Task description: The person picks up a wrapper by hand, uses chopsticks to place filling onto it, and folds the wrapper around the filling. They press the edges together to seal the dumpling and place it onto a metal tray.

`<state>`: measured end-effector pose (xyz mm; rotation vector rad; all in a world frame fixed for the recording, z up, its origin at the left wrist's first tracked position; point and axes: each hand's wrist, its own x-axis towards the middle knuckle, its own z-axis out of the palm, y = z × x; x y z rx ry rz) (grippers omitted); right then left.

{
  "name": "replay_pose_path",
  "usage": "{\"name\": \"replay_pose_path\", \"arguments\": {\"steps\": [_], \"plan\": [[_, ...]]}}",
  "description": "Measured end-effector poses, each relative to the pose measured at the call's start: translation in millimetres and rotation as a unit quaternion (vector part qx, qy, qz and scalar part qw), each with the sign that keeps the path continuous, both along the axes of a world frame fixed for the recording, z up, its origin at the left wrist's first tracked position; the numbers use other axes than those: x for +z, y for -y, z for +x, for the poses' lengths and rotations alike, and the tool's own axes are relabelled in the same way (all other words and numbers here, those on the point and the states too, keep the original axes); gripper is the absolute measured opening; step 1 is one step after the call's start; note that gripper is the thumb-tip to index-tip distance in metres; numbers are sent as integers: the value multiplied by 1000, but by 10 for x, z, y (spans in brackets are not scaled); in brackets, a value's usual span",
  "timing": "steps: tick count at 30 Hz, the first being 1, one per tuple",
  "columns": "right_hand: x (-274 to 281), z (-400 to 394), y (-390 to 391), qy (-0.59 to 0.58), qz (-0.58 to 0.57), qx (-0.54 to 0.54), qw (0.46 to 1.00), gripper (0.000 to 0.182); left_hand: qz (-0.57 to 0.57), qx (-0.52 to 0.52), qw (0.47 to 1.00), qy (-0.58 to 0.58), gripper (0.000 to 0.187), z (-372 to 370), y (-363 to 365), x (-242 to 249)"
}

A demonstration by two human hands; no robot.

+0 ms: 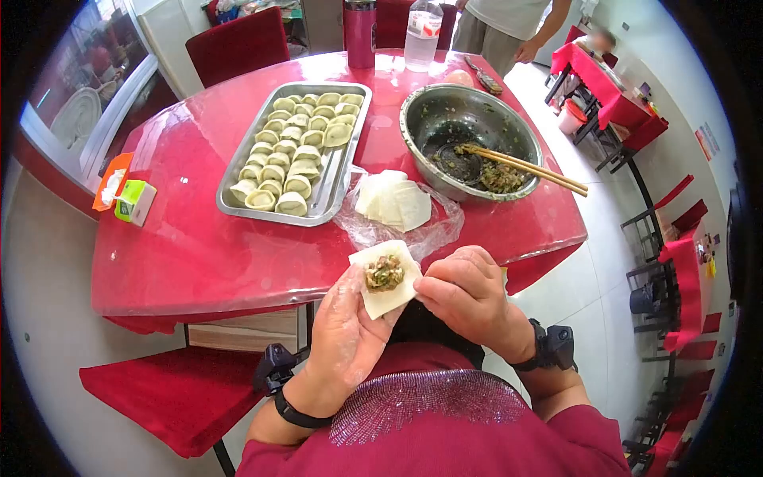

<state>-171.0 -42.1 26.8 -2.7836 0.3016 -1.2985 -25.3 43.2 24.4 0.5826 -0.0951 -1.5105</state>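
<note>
A square dough wrapper (387, 300) with a mound of green-flecked filling (384, 273) lies across the fingers of my left hand (347, 327). My right hand (467, 294) pinches the wrapper's right corner between thumb and fingers. Just beyond, a stack of wrappers (393, 199) rests on a crumpled plastic bag (445, 226). To the left, a metal tray (342, 179) holds rows of folded dumplings (280, 151). A steel bowl (433, 119) at the right contains filling (502, 176), with wooden chopsticks (548, 171) leaning over its rim.
On the red table (183, 262) stand a maroon flask (360, 36), a water bottle (422, 36) and an orange and green box (133, 199). A person (509, 28) stands beyond the table. Red chairs (238, 48) are behind it; another person (598, 44) sits farther away.
</note>
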Motion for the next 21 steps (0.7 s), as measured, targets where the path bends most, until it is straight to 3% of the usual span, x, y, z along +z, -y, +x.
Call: {"name": "replay_pose_path", "arguments": {"steps": [4, 11, 16, 21], "plan": [[-5, -42, -33, -3, -51, 17, 999, 24, -33, -46, 998, 11, 37, -30, -14, -10], [-27, -116, -55, -1, -39, 9, 999, 22, 8, -65, 997, 40, 27, -78, 14, 20], [-40, 16, -24, -12, -41, 4, 999, 20, 7, -29, 989, 143, 27, -1, 37, -44], [-110, 237, -59, -25, -17, 45, 999, 21, 25, 7, 993, 115, 26, 153, -95, -55]]}}
